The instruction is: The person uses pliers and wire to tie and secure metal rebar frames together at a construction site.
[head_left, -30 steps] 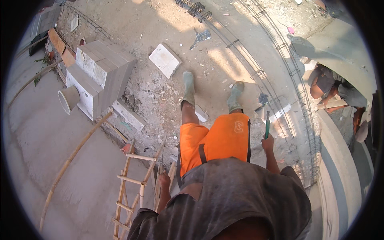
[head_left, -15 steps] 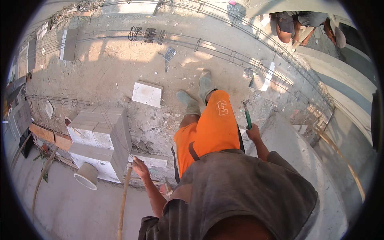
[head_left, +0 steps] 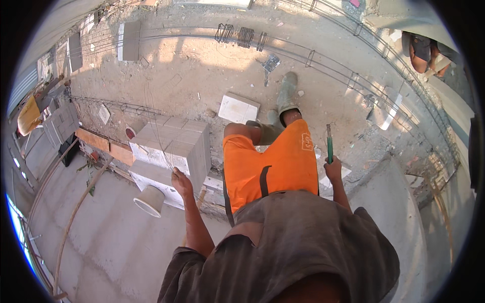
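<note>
At the left, a pale bucket sat against the stacked grey blocks, and thin wires ran up across them from the left hand, whose fingers were closed on their near ends. Farther right, past the bent legs in orange shorts, the right hand gripped a green-handled tool, its head pointing away and too small to identify. The step in hand looked like carrying both; the next move probably called for keeping the wires clear of the blocks.
</note>
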Action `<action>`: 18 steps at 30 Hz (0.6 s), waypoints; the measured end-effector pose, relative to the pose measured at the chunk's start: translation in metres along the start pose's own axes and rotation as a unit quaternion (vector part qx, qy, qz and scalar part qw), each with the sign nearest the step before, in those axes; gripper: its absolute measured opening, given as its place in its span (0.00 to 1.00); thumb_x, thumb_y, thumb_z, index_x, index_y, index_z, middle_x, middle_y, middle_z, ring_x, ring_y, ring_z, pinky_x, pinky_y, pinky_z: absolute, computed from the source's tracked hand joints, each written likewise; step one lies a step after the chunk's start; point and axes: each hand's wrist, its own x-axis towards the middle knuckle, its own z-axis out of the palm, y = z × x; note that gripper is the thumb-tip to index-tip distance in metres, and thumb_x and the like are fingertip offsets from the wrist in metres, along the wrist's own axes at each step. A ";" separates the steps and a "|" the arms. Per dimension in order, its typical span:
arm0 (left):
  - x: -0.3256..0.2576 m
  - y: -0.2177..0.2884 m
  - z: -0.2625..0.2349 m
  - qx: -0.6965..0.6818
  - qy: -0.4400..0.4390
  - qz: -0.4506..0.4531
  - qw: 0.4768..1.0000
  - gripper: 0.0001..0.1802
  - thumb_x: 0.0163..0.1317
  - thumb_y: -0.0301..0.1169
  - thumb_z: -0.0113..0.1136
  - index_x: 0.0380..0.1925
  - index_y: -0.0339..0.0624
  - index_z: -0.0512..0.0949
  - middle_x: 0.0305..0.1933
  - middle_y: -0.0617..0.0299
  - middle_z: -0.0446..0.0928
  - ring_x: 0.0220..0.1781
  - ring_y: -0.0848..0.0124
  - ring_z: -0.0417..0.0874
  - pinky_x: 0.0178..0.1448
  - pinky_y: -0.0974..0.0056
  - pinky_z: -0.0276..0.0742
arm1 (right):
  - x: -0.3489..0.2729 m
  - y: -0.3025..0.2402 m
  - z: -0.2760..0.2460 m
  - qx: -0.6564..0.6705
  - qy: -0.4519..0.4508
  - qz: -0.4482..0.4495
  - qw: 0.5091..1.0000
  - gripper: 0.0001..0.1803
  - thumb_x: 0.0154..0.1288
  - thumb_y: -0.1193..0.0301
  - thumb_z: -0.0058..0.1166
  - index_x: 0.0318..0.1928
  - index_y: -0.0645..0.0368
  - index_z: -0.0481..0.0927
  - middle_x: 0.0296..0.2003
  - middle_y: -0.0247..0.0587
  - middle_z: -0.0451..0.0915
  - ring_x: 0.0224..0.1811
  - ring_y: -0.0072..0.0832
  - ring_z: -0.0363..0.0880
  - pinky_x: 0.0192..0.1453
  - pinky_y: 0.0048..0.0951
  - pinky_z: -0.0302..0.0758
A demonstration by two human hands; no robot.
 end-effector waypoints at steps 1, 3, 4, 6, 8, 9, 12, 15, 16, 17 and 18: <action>0.010 0.019 -0.006 0.013 0.022 0.010 1.000 0.32 0.77 0.49 0.41 0.31 0.27 0.74 0.25 0.48 0.71 0.28 0.55 0.68 0.37 0.51 0.67 | 0.004 -0.015 -0.003 0.008 -0.001 0.004 1.000 0.11 0.47 0.78 0.53 0.35 0.64 0.79 0.28 0.50 0.80 0.34 0.43 0.81 0.42 0.37 0.76; 0.040 0.030 -0.023 0.019 0.065 0.036 0.997 0.31 0.77 0.49 0.42 0.28 0.28 0.72 0.21 0.54 0.68 0.25 0.61 0.65 0.33 0.53 0.65 | 0.010 -0.046 -0.008 0.015 -0.002 -0.004 1.000 0.11 0.48 0.79 0.52 0.36 0.64 0.79 0.28 0.50 0.80 0.34 0.44 0.81 0.42 0.38 0.76; 0.055 0.039 -0.029 -0.008 0.079 0.026 0.996 0.31 0.77 0.48 0.42 0.27 0.28 0.72 0.21 0.54 0.68 0.25 0.61 0.65 0.34 0.53 0.65 | 0.011 -0.064 -0.015 0.003 0.013 -0.022 1.000 0.10 0.49 0.79 0.52 0.35 0.65 0.78 0.28 0.51 0.80 0.34 0.44 0.81 0.42 0.40 0.76; 0.085 0.057 -0.044 -0.061 0.105 0.010 0.993 0.30 0.77 0.48 0.42 0.27 0.29 0.71 0.21 0.53 0.68 0.25 0.59 0.64 0.35 0.52 0.65 | 0.020 -0.078 -0.014 -0.027 0.030 -0.032 0.999 0.10 0.51 0.78 0.53 0.37 0.64 0.78 0.31 0.54 0.80 0.37 0.46 0.81 0.45 0.41 0.76; 0.122 0.067 -0.056 -0.040 0.113 0.008 0.993 0.30 0.77 0.47 0.42 0.29 0.26 0.73 0.23 0.47 0.70 0.28 0.54 0.66 0.39 0.50 0.66 | 0.020 -0.106 -0.015 -0.051 0.061 -0.050 0.996 0.11 0.52 0.78 0.53 0.38 0.65 0.78 0.34 0.55 0.79 0.39 0.48 0.81 0.47 0.42 0.75; 0.131 0.085 -0.061 -0.013 0.137 0.012 0.990 0.30 0.77 0.47 0.42 0.30 0.25 0.74 0.24 0.44 0.72 0.29 0.52 0.68 0.40 0.49 0.67 | 0.018 -0.121 -0.016 -0.066 0.077 -0.055 0.993 0.11 0.53 0.78 0.53 0.39 0.65 0.78 0.35 0.55 0.79 0.40 0.49 0.81 0.47 0.42 0.75; 0.191 0.087 -0.055 0.028 0.162 0.026 0.986 0.31 0.76 0.47 0.42 0.36 0.23 0.76 0.34 0.33 0.77 0.36 0.42 0.75 0.46 0.46 0.69 | 0.016 -0.165 -0.003 -0.053 0.115 -0.071 0.989 0.12 0.54 0.79 0.53 0.41 0.65 0.77 0.38 0.56 0.77 0.42 0.51 0.79 0.49 0.43 0.74; 0.248 0.093 -0.035 0.051 0.152 0.014 0.987 0.30 0.76 0.48 0.42 0.39 0.25 0.77 0.38 0.31 0.78 0.39 0.35 0.74 0.47 0.44 0.69 | 0.008 -0.219 0.015 -0.074 0.130 -0.080 0.986 0.10 0.54 0.80 0.53 0.39 0.65 0.76 0.38 0.56 0.76 0.41 0.52 0.78 0.47 0.45 0.74; 0.277 0.102 -0.026 0.046 0.147 0.033 0.987 0.30 0.76 0.48 0.41 0.39 0.25 0.77 0.37 0.31 0.78 0.40 0.34 0.75 0.47 0.44 0.69 | 0.013 -0.238 0.027 -0.094 0.135 -0.090 0.982 0.09 0.55 0.80 0.53 0.39 0.65 0.75 0.39 0.56 0.76 0.41 0.53 0.78 0.47 0.46 0.73; 0.305 0.109 -0.019 0.044 0.143 0.053 0.987 0.30 0.76 0.48 0.41 0.39 0.25 0.77 0.37 0.30 0.78 0.40 0.33 0.75 0.47 0.43 0.69 | 0.010 -0.253 0.039 -0.114 0.138 -0.099 0.979 0.09 0.55 0.80 0.53 0.38 0.65 0.75 0.40 0.56 0.75 0.41 0.54 0.77 0.47 0.46 0.73; 0.320 0.106 -0.010 0.052 0.132 0.061 0.988 0.30 0.76 0.47 0.41 0.40 0.25 0.77 0.36 0.30 0.78 0.40 0.32 0.75 0.46 0.43 0.69 | 0.010 -0.259 0.045 -0.144 0.130 -0.102 0.976 0.08 0.55 0.81 0.53 0.38 0.65 0.74 0.40 0.55 0.75 0.41 0.54 0.77 0.47 0.47 0.73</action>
